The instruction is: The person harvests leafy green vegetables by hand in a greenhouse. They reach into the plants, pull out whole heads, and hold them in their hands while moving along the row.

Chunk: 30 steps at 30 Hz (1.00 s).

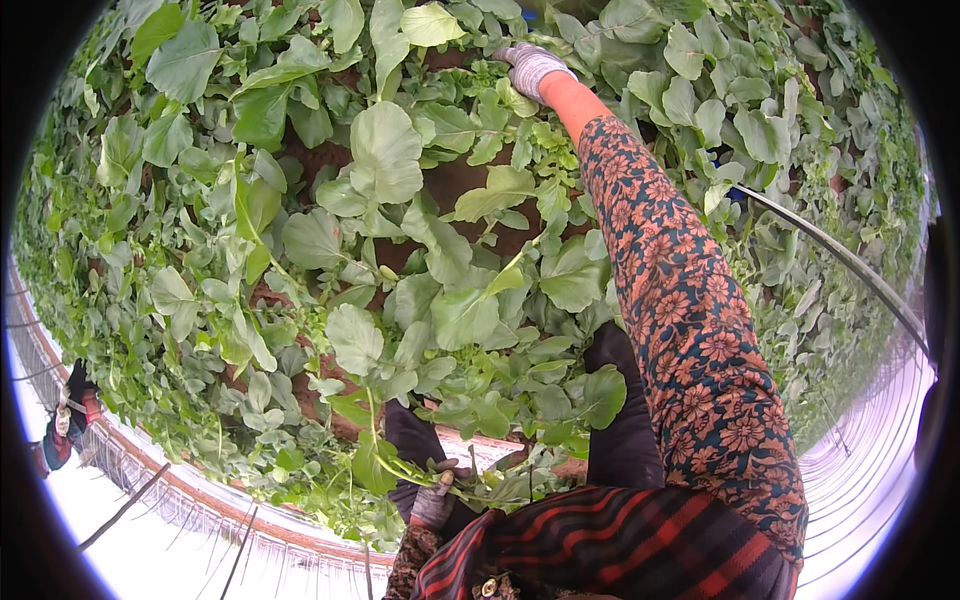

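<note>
Broad-leaved green plants (386, 154), which look like a brassica crop, grow densely before me. My left hand (435, 501), in a grey knit glove, is low in the view by my leg. Its fingers are closed around a leafy green stem (394, 471) that has large leaves on it. At the top of the view, my right hand (534, 71) reaches out in a whitish knit glove. Its fingertips go in among the leaves, so whether they grip anything is hidden. The right arm wears a flowered sleeve (675, 292).
At the right, a long curved rod (840, 251) slants over the foliage. Bits of a blue object (735, 193) show between leaves near its end. Another person (64, 427) is at the far left edge. Brown soil (469, 184) shows through gaps. My dark-trousered legs (626, 420) stand among the plants.
</note>
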Tool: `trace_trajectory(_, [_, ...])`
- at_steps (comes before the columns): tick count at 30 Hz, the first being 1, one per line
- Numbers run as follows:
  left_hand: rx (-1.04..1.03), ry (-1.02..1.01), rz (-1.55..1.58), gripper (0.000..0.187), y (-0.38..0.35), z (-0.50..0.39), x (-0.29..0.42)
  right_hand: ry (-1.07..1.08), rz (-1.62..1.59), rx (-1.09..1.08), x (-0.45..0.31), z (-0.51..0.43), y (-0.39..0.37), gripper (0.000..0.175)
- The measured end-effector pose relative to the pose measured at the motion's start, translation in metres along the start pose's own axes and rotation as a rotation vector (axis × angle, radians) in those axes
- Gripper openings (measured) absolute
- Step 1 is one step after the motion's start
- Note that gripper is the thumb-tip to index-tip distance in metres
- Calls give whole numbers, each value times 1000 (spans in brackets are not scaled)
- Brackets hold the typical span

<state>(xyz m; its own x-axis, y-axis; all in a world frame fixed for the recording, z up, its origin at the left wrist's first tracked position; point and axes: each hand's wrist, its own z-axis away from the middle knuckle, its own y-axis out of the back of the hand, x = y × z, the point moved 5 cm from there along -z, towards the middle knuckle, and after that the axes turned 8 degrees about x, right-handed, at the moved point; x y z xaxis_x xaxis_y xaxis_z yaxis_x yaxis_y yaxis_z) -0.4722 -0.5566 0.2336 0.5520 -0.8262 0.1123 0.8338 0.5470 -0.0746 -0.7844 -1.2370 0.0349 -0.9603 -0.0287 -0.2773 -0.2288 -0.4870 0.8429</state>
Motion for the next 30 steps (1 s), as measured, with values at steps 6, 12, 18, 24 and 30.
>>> trace_trajectory(6, [32, 13, 25, 42, -1, 1, 2, 40, 102, 0, -4, 1, -2, 52])
trace_trajectory(12, [21, -19, 6, 42, -5, 2, 6, 47, 310, 100, -2, 15, 11, 39])
trace_trajectory(18, [30, -6, -49, 37, -10, 4, 9, 74, 272, 421, 4, 37, 28, 30])
trace_trajectory(24, [-132, -94, -717, 43, -26, -9, 8, 166, -148, 624, 9, 109, 72, 26])
trace_trajectory(30, [-251, -277, -579, 47, -111, -12, 49, 574, -350, 721, -47, 285, 119, 25])
